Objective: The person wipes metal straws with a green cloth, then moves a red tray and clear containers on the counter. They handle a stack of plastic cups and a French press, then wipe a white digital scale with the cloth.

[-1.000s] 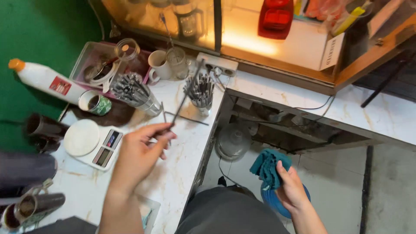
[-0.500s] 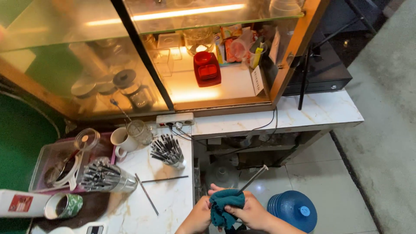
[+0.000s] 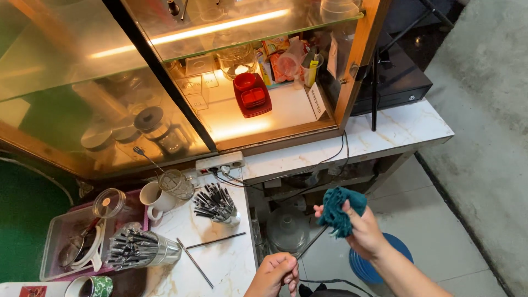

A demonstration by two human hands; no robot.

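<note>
My left hand (image 3: 275, 273) grips the lower end of a thin metal straw (image 3: 309, 244) near the bottom middle of the view. My right hand (image 3: 360, 231) holds a teal cloth (image 3: 338, 209) wrapped around the straw's upper end. Both hands hover over the gap beside the marble counter (image 3: 231, 264). Two loose metal straws (image 3: 214, 241) lie on the counter to the left of my left hand.
A steel holder of straws (image 3: 215, 203) stands on the counter; another holder (image 3: 140, 250) lies on its side. A white mug (image 3: 154, 199), a glass strainer cup (image 3: 177, 183), a tray of utensils (image 3: 60, 242) and a power strip (image 3: 220, 163) sit nearby. A lit glass cabinet (image 3: 247, 99) stands behind. A blue water bottle (image 3: 379, 267) is on the floor.
The view tilted up from the counter toward the cabinet. My left hand carried the straw off the counter to meet the cloth, and the cloth has slid from the middle to the straw's upper end.
</note>
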